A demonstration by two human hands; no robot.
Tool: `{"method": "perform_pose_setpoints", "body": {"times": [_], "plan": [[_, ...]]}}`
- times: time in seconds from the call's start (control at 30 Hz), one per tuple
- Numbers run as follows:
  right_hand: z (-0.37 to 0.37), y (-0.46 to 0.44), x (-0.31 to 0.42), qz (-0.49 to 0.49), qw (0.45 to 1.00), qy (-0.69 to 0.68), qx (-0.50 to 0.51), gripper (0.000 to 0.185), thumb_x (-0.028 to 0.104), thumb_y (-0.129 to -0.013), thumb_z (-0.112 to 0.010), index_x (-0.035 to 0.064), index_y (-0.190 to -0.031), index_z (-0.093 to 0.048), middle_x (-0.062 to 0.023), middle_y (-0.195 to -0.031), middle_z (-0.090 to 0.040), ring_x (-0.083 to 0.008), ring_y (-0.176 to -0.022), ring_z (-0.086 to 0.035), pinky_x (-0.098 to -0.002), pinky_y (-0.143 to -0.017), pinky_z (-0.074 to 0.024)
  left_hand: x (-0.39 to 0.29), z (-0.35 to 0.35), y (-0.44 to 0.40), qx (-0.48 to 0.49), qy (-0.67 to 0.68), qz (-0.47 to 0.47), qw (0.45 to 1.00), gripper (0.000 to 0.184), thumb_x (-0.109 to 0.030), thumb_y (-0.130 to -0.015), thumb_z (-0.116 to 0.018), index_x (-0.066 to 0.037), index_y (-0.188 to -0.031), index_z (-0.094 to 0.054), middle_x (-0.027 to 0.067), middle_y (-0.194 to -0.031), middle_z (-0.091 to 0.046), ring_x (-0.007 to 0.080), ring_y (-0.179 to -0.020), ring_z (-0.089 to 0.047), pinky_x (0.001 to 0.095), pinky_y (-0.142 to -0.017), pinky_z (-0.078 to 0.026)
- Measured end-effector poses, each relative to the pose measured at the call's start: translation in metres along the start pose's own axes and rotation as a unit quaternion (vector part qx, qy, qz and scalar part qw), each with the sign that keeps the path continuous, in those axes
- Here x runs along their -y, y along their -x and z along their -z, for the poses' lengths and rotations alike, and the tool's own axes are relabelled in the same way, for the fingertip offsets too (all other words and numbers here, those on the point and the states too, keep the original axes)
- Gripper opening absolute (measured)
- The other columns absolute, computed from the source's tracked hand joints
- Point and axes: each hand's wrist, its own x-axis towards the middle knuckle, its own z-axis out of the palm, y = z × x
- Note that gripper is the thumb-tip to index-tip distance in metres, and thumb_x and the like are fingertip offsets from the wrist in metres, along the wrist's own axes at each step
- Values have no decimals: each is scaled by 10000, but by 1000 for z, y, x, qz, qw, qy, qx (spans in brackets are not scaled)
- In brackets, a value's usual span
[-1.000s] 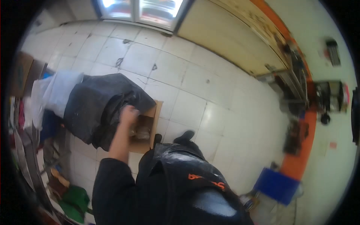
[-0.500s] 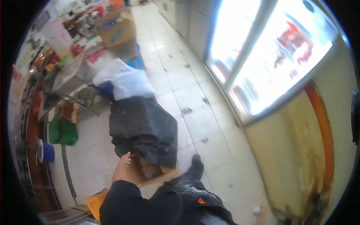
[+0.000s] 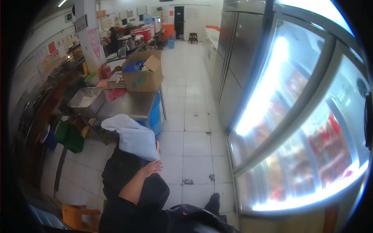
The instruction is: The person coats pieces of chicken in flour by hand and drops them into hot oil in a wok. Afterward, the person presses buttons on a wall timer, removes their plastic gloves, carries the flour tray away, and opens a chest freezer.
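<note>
My left hand [image 3: 152,167] reaches forward from the lower left, its fingers stretched out and holding nothing that I can see. It is over the black plastic covering [image 3: 122,165], close to the lower corner of a white bag [image 3: 136,139]. Whether it touches either one, I cannot tell. The white bag lies at the far end of the black plastic, against the near end of a steel table [image 3: 140,104]. My right hand is out of view.
An open cardboard box [image 3: 142,79] and a metal tray of white powder [image 3: 86,99] stand on the table. Lit glass-door fridges [image 3: 295,116] line the right side. An orange stool [image 3: 79,217] and a green bin [image 3: 70,136] are at left; a tiled floor [image 3: 186,143] runs ahead.
The view has tilted up and now takes in the far room. My left hand has moved from the black plastic's near edge to beside the white bag. My right hand has left the view.
</note>
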Motion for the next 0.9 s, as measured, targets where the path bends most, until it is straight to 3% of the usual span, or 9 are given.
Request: {"method": "perform_pose_setpoints", "body": {"times": [0.17, 0.23, 0.27, 0.3, 0.47, 0.53, 0.7, 0.77, 0.9], "plan": [[-114, -188, 162, 133, 977, 68, 155, 340, 254, -868, -554, 30, -1124, -564, -157, -945, -596, -284, -899, -563, -408, -766, -460, -44, -31, -41, -142, 213, -30, 966, 402, -457, -936, -403, -128, -1143, -507, 97, -1137, -582, 225, -1003, -560, 349, -793, -425], [-234, -207, 289, 351, 837, 362, 214, 317, 231, -887, -483, 35, -1121, -568, -129, -918, -576, -249, -890, -553, -377, -786, -442, -48, -47, -56, -144, 265, -42, 952, 394, -460, -936, -403, -134, -1127, -513, 97, -1111, -593, 232, -979, -572, 347, -780, -433], [-290, -282, 309, 241, 882, 241, 326, 289, 254, -904, -484, 64, -1102, -576, -32, -878, -557, -189, -742, -538, -300, -646, -456, -57, -54, -72, -138, 311, -64, 938, 386, -463, -936, -403, -139, -1111, -518, 97, -1085, -604, 239, -956, -584, 344, -767, -440], [-347, -238, 370, 194, 902, 160, 350, 286, 272, -899, -496, 67, -1084, -570, -30, -922, -531, -183, -799, -524, -340, -683, -462, -72, -63, -84, -145, 325, -73, 932, 393, -466, -930, -410, -127, -1102, -511, 94, -1074, -593, 230, -948, -572, 350, -764, -440], [-574, -250, 525, 53, 857, 121, 498, 274, 224, -895, -555, 65, -1117, -533, -46, -1009, -530, -196, -876, -530, -386, -747, -465, -149, -52, -190, -185, 393, -122, 892, 357, -425, -919, -462, -110, -1080, -505, 83, -1039, -590, 212, -925, -564, 341, -767, -442], [-638, -263, 560, -7, 787, 75, 613, 269, 191, -905, -553, 63, -1138, -514, -56, -1007, -542, -205, -899, -544, -389, -783, -468, -200, -39, -242, -282, 259, -172, 907, 315, -360, -905, -530, -112, -1098, -507, 74, -1007, -598, 195, -902, -570, 315, -766, -442], [-742, -268, 652, -73, 795, 79, 596, 256, 218, -939, -494, 48, -1131, -502, -76, -1032, -550, -214, -945, -556, -394, -838, -468, -396, -11, -379, -273, -151, -277, 909, 602, -264, -739, -742, -19, -1206, -450, 168, -1164, -501, 275, -1132, -491, 413, -938, -409], [-780, -289, 693, -101, 793, 77, 595, 276, 249, -953, -467, 44, -1134, -502, -86, -1045, -553, -221, -957, -561, -387, -852, -467, -479, -6, -436, -256, -269, -408, 834, 743, -270, -678, -783, -34, -1277, -412, 219, -1274, -406, 333, -1206, -415, 451, -967, -381], [-877, -306, 791, -155, 745, 39, 648, 497, 489, -956, -315, 49, -1096, -499, -104, -1045, -569, -247, -949, -568, -396, -873, -466, -578, 31, -559, -276, -337, -469, 768, 830, -283, -631, -811, -60, -1307, -384, 235, -1309, -380, 378, -1211, -392, 474, -986, -358]]}}
